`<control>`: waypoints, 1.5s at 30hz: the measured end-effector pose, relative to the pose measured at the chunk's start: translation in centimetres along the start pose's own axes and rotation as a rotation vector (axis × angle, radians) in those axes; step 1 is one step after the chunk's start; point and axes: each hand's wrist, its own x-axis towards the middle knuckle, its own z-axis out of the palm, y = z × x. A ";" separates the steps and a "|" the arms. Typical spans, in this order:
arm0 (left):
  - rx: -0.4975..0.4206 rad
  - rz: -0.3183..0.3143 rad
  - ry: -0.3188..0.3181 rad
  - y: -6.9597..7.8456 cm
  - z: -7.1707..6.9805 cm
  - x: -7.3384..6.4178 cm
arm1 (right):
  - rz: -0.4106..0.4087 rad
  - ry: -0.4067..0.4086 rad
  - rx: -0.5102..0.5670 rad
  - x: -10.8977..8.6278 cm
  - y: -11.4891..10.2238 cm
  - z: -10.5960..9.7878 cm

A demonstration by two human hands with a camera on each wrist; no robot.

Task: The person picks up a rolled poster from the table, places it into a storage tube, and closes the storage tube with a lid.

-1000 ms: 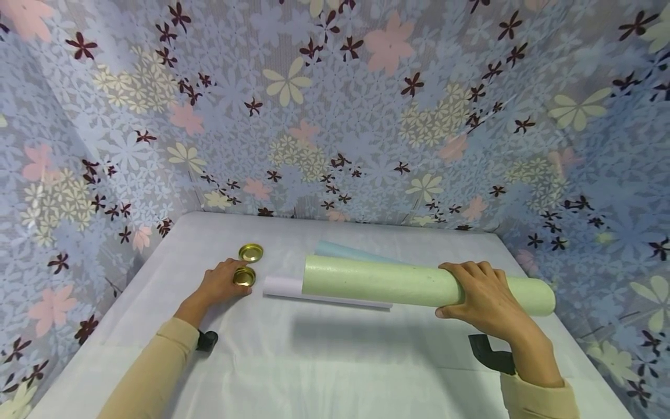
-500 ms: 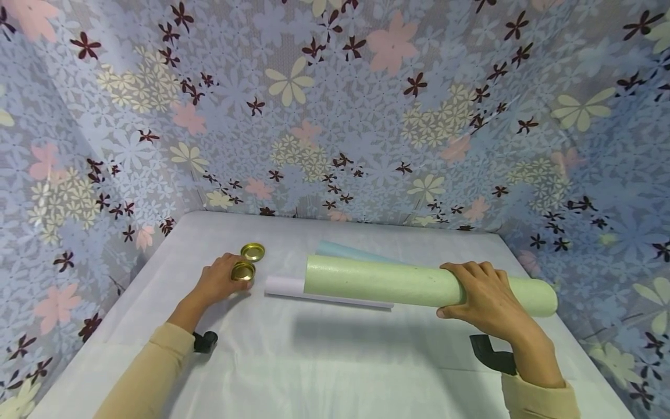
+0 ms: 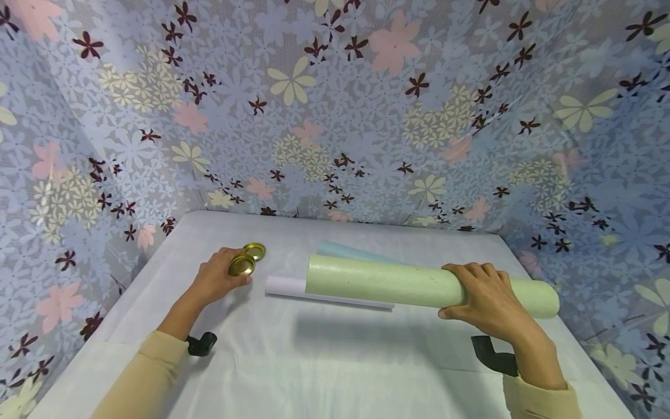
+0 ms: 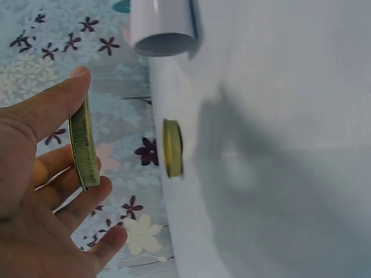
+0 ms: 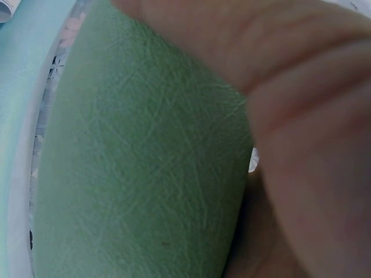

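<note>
My left hand (image 3: 213, 278) pinches a gold metal jar lid (image 3: 242, 265) between thumb and fingers, its hollow side facing up toward the head camera. In the left wrist view the held lid (image 4: 85, 147) appears edge-on, above the table. A second gold lid (image 4: 173, 148) lies on the cloth just beyond it. On the right, my right hand (image 3: 484, 299) grips a thick roll of light green paper (image 3: 382, 282), with a shadow below it. The right wrist view is mostly filled by the textured green roll (image 5: 145, 156) and the thumb.
Behind and partly under the green roll lie a white paper roll (image 3: 285, 286) and a light blue roll (image 3: 345, 249). White cloth (image 3: 314, 372) covers the table. Floral fabric (image 3: 335, 116) hangs around its back and sides.
My left hand has raised the lid off the cloth and shifted slightly back and left, so it now overlaps the second lid in the head view. My right hand and the green roll hold nearly still.
</note>
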 end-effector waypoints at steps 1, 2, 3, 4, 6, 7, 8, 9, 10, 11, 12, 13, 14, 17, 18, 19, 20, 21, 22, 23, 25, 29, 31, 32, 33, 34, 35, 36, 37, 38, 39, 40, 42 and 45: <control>-0.007 0.004 0.006 0.1 -0.1 -0.1 | 0.001 0.002 -0.002 0.0 0.0 0.0; -0.014 0.011 0.013 0.3 -0.2 -0.2 | 0.003 0.002 -0.004 0.0 0.0 0.0; -0.020 0.015 0.020 0.4 -0.3 -0.4 | 0.004 0.003 -0.006 0.0 0.1 0.1; -0.025 0.021 0.026 0.6 -0.4 -0.6 | 0.005 0.003 -0.007 0.0 0.1 0.1; -0.030 0.031 0.037 0.9 -0.6 -0.9 | 0.008 0.001 -0.009 0.0 0.1 0.1; -0.037 0.029 0.040 1.1 -0.7 -1.1 | 0.010 0.001 -0.009 0.0 0.1 0.2; -0.045 0.032 0.042 1.3 -0.8 -1.3 | 0.010 0.001 -0.010 0.0 0.2 0.2; -0.053 0.029 0.044 1.5 -0.9 -1.4 | 0.009 0.002 -0.010 0.0 0.2 0.2; -0.064 0.028 0.046 1.7 -1.0 -1.6 | 0.008 0.004 -0.009 0.0 0.2 0.1; -0.074 0.028 0.048 2.0 -1.1 -1.8 | 0.004 0.006 -0.008 0.0 0.2 0.1; -0.086 0.027 0.049 2.2 -1.2 -2.0 | 0.004 0.009 -0.009 0.0 0.1 0.1; -0.099 0.027 0.052 2.5 -1.3 -2.1 | 0.002 0.011 -0.009 0.0 0.1 0.1; -0.110 0.028 0.055 2.7 -1.4 -2.3 | 0.001 0.013 -0.010 0.0 0.1 0.1; -0.128 0.037 0.067 3.4 -1.6 -2.8 | -0.002 0.014 -0.010 0.0 0.1 0.1; -0.135 0.041 0.071 3.6 -1.7 -2.9 | 0.000 0.014 -0.012 0.0 0.1 0.1; -0.138 0.046 0.077 3.9 -1.7 -3.1 | -0.003 0.015 -0.010 -0.1 0.1 0.1; -0.144 0.050 0.081 4.1 -1.8 -3.2 | -0.002 0.015 -0.010 -0.1 0.1 0.1; -0.150 0.056 0.087 4.3 -1.8 -3.3 | -0.002 0.015 -0.010 -0.1 0.1 0.1; -0.153 0.062 0.092 4.5 -1.9 -3.5 | -0.002 0.016 -0.011 -0.1 0.1 0.1; -0.161 0.069 0.098 4.7 -1.9 -3.6 | -0.002 0.016 -0.011 -0.1 0.1 0.1; -0.174 0.085 0.110 5.0 -2.0 -3.9 | -0.004 0.017 -0.010 -0.2 0.1 0.1; -0.204 0.110 0.131 5.6 -2.2 -4.5 | -0.003 0.017 -0.009 -0.2 0.1 0.1; -0.220 0.118 0.139 5.9 -2.3 -4.8 | -0.003 0.014 -0.007 -0.2 0.0 0.0; -0.229 0.120 0.141 6.0 -2.4 -5.0 | -0.001 0.015 -0.008 -0.3 0.0 0.0; -0.238 0.123 0.142 6.2 -2.5 -5.1 | -0.002 0.013 -0.006 -0.3 0.0 0.0; -0.245 0.125 0.143 6.3 -2.5 -5.3 | -0.001 0.012 -0.006 -0.3 0.1 0.0; -0.252 0.131 0.145 6.5 -2.6 -5.4 | 0.001 0.012 -0.007 -0.3 0.1 0.0; -0.262 0.138 0.147 6.6 -2.6 -5.5 | 0.002 0.011 -0.008 -0.3 0.1 0.0; -0.270 0.144 0.150 6.8 -2.6 -5.6 | 0.002 0.014 -0.009 -0.3 0.1 0.1; -0.278 0.150 0.152 6.9 -2.6 -5.7 | 0.001 0.016 -0.009 -0.3 0.1 0.1; -0.283 0.159 0.155 7.1 -2.6 -5.8 | -0.001 0.018 -0.009 -0.3 0.1 0.1; -0.291 0.166 0.158 7.2 -2.6 -5.9 | -0.001 0.019 -0.011 -0.3 0.1 0.1; -0.309 0.180 0.164 7.4 -2.6 -6.1 | -0.003 0.024 -0.012 -0.3 0.1 0.1; -0.324 0.189 0.170 7.7 -2.6 -6.3 | -0.003 0.028 -0.016 -0.3 0.0 0.0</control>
